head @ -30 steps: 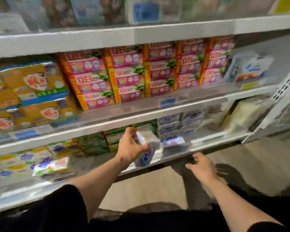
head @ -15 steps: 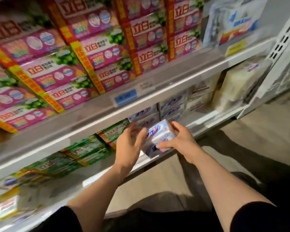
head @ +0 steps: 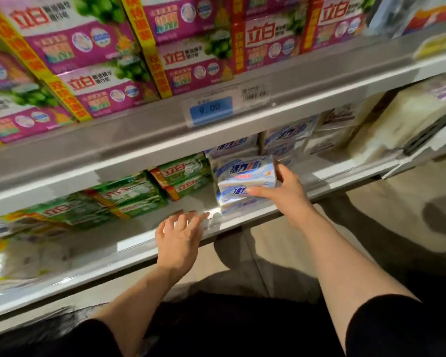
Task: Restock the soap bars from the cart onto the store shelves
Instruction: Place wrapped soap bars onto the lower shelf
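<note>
A white-and-blue soap pack point(head: 245, 179) sits at the front of the lower shelf point(head: 242, 222), in front of a stack of matching packs point(head: 232, 145). My right hand point(head: 283, 191) grips the pack's right end, thumb across its front and fingers behind it. My left hand point(head: 179, 237) hovers over the shelf's front edge, left of the pack, fingers spread and holding nothing. The cart is out of view.
Green soap packs point(head: 183, 176) fill the lower shelf to the left of the blue ones. Pink soap boxes point(head: 186, 65) crowd the shelf above, with a blue price tag point(head: 211, 109) on its edge. Pale wrapped goods point(head: 407, 117) stand at the right. Beige floor lies below.
My left hand has let go of the soap pack and dropped back to the shelf edge. My right hand has taken the pack and moved it onto the lower shelf. The camera has moved closer.
</note>
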Tool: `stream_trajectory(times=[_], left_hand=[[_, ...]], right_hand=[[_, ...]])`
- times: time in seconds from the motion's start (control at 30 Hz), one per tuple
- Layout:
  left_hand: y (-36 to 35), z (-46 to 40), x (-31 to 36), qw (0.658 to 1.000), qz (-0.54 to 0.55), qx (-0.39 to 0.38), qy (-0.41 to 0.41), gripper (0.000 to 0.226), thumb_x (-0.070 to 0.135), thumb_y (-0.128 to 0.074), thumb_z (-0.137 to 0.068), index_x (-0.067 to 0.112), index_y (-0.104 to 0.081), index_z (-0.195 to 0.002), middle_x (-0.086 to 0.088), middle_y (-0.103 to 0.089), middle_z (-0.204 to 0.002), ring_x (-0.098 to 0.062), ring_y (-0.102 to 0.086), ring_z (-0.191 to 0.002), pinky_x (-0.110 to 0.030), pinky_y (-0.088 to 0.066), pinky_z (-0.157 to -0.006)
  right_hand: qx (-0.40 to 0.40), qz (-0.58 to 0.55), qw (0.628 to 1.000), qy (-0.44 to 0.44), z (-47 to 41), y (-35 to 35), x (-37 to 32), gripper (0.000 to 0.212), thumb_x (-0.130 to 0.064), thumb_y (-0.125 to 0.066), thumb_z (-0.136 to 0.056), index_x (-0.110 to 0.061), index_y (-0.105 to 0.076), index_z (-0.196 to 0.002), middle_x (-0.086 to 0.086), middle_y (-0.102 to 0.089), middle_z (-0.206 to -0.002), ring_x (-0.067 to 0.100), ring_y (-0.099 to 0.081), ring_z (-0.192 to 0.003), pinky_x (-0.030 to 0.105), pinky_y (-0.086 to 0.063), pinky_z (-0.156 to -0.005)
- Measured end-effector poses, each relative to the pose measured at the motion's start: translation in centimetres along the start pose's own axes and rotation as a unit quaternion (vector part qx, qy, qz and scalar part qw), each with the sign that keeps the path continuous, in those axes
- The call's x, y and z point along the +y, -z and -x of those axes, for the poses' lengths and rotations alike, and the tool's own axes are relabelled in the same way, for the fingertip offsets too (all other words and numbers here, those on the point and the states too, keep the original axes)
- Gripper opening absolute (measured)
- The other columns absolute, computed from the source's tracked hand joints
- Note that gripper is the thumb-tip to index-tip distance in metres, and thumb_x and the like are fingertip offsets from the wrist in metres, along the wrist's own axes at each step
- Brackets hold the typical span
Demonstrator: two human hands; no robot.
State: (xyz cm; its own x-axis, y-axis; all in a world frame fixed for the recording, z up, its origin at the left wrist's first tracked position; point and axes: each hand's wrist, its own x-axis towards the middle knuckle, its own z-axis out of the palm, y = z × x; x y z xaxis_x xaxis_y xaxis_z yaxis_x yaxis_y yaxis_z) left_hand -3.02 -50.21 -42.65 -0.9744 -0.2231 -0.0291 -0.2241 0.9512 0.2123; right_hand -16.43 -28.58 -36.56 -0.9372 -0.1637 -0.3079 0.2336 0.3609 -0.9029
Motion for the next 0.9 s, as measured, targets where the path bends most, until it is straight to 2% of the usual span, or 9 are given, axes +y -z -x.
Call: stream_trajectory(times=[0.03, 0.07, 0.17, 0.23, 0.37, 0.53, 0.63, 0.77, 0.9], left_hand=[[0.0, 0.0, 0.2, 1.0, -0.003, -0.008, 0.004, 0.041, 0.043, -0.03, -0.092, 0.038, -0.056, -0.123, 0.003, -0.064, -0.115, -0.034, -0.056, -0.106, -0.049, -0.04, -0.09], [0.0, 0.0, 0.3, 1.0, -0.004, -0.011, 0.005, 0.043, 0.045, -0.028, -0.093, 0.038, -0.056, -0.124, 0.002, -0.063, -0.116, -0.035, -0.055, -0.108, -0.05, -0.039, -0.091], [0.3, 0.0, 0.3, 1.0, 0.006, -0.022, 0.002, 0.049, 0.048, -0.022, -0.092, 0.039, -0.055, -0.127, -0.001, -0.061, -0.118, -0.038, -0.051, -0.113, -0.053, -0.035, -0.095], [0.5, 0.1, 0.3, 1.0, 0.018, -0.024, -0.001, 0.05, 0.05, -0.02, -0.091, 0.041, -0.052, -0.128, 0.0, -0.06, -0.123, -0.038, -0.048, -0.117, -0.052, -0.031, -0.097], [0.7, 0.0, 0.2, 0.998, 0.03, -0.052, -0.007, 0.06, 0.055, -0.01, -0.087, 0.045, -0.045, -0.134, 0.005, -0.052, -0.135, -0.034, -0.037, -0.127, -0.047, -0.02, -0.104], [0.8, -0.1, 0.2, 0.997, 0.029, -0.067, 0.001, 0.052, 0.048, -0.019, -0.091, 0.047, -0.04, -0.138, 0.007, -0.045, -0.141, -0.032, -0.03, -0.132, -0.043, -0.012, -0.105], [0.9, -0.1, 0.3, 0.997, 0.023, -0.073, -0.001, 0.045, 0.046, -0.021, -0.098, 0.047, -0.038, -0.139, 0.007, -0.042, -0.144, -0.031, -0.027, -0.135, -0.043, -0.011, -0.106], [1.1, -0.1, 0.4, 0.996, 0.03, -0.079, -0.003, 0.04, 0.039, -0.031, -0.102, 0.048, -0.033, -0.142, 0.009, -0.038, -0.147, -0.028, -0.023, -0.137, -0.042, -0.009, -0.108], [2.2, 0.2, 0.9, 0.993, 0.057, -0.102, 0.021, 0.052, 0.044, -0.026, -0.101, 0.035, -0.016, -0.151, 0.005, -0.032, -0.152, -0.021, -0.021, -0.141, -0.04, -0.006, -0.113]], right_hand=[[0.012, 0.05, 0.999, 0.013, 0.2, 0.1, -0.2, 0.087, -0.06, -0.083, -0.04, -0.023, -0.062, -0.116, -0.002, -0.067, -0.113, 0.015, -0.063, -0.104, 0.039, -0.053, -0.09], [0.024, 0.085, 0.996, 0.033, 0.3, 0.2, -0.4, 0.082, -0.061, -0.081, -0.043, -0.022, -0.063, -0.113, -0.003, -0.068, -0.109, 0.015, -0.063, -0.101, 0.038, -0.053, -0.087], [0.042, 0.079, 0.993, 0.073, 0.3, 0.4, -1.0, 0.041, -0.033, -0.087, -0.063, -0.017, -0.065, -0.094, -0.003, -0.071, -0.094, 0.016, -0.065, -0.091, 0.035, -0.054, -0.08], [0.027, 0.047, 0.996, 0.071, 0.3, 0.3, -1.0, 0.035, -0.018, -0.085, -0.069, -0.015, -0.065, -0.097, 0.0, -0.071, -0.096, 0.016, -0.066, -0.094, 0.04, -0.054, -0.085], [-0.014, 0.044, 0.998, 0.048, -0.3, 0.5, -0.4, 0.037, -0.013, -0.076, -0.078, -0.019, -0.063, -0.112, 0.001, -0.067, -0.111, 0.016, -0.06, -0.108, 0.045, -0.048, -0.097], [-0.034, 0.037, 0.998, 0.03, -0.3, 0.3, 0.1, 0.038, -0.016, -0.069, -0.085, -0.025, -0.059, -0.121, -0.004, -0.063, -0.119, 0.015, -0.055, -0.116, 0.047, -0.046, -0.101], [-0.051, 0.053, 0.997, 0.031, 0.2, -0.1, -0.4, 0.041, -0.021, -0.067, -0.088, -0.025, -0.056, -0.127, -0.007, -0.059, -0.125, 0.013, -0.051, -0.119, 0.04, -0.044, -0.1], [-0.023, 0.057, 0.997, 0.037, 0.9, -1.0, -0.3, 0.035, -0.02, -0.061, -0.093, -0.025, -0.057, -0.127, -0.011, -0.056, -0.119, 0.007, -0.048, -0.111, 0.028, -0.039, -0.088], [0.003, 0.026, 1.0, 0.015, 2.1, -1.1, -0.5, 0.049, -0.013, -0.061, -0.092, -0.025, -0.048, -0.138, -0.01, -0.051, -0.129, 0.006, -0.044, -0.117, 0.03, -0.039, -0.096]])
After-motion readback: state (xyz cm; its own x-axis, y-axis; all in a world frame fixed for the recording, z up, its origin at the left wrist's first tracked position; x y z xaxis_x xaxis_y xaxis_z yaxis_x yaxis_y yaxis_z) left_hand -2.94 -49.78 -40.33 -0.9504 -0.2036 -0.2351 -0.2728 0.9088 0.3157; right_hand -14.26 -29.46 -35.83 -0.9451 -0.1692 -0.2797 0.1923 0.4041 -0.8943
